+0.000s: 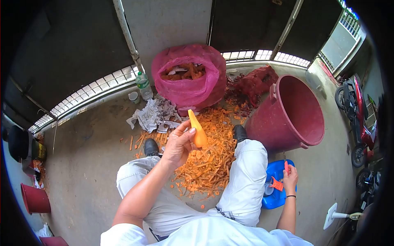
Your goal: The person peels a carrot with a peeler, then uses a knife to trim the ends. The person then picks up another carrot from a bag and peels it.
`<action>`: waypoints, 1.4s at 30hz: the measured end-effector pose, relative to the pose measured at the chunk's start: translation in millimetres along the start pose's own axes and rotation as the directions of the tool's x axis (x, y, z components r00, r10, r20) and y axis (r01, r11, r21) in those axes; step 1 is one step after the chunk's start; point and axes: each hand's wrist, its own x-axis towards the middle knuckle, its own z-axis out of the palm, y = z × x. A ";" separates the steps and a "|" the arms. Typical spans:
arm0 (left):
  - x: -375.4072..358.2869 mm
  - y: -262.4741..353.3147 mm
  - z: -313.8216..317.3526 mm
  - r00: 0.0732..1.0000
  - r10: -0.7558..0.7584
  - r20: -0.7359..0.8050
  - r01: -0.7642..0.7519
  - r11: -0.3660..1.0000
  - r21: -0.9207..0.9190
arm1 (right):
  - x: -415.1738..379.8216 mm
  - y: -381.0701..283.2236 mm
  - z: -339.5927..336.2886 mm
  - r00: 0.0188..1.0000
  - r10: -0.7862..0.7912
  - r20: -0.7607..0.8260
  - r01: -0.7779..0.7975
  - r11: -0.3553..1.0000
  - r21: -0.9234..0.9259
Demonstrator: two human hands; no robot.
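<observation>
My left hand [179,141] grips a smooth, peeled orange carrot [200,135], narrow end up, above a heap of orange peelings and cut bits [211,164] on the floor between my legs. At my right side, my right hand [290,178] is closed on a red-handled knife [286,165]; its short blade points away from me. Just under that hand stands a blue plastic tub [273,201]. An orange-red perforated plastic piece [277,184] lies at the tub, close to my fingers, with a small clear cup-like item beside it.
Ahead stands a pink sack [188,92] holding orange scraps. A large maroon bin [262,119] tilts beside my right knee. Crumpled paper [154,115], a plastic bottle [144,86] and a red net sack [258,84] lie around. A motorcycle [357,110] is at far right.
</observation>
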 end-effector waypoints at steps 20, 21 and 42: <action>-16.0 -30.5 17.5 0.995 0.046 0.092 -0.076 0.933 0.351 | 47.0 -366.5 -73.5 0.567 -0.822 -0.054 0.699 0.446 0.559; -16.7 -30.3 18.0 0.994 0.055 0.091 -0.083 0.938 0.338 | 46.4 -368.0 -74.2 0.561 -0.826 -0.063 0.710 0.441 0.550; -14.2 -31.1 12.5 0.882 0.383 0.276 -0.472 0.700 0.537 | 71.6 -323.2 -56.4 0.825 -0.463 0.324 -0.052 0.510 0.859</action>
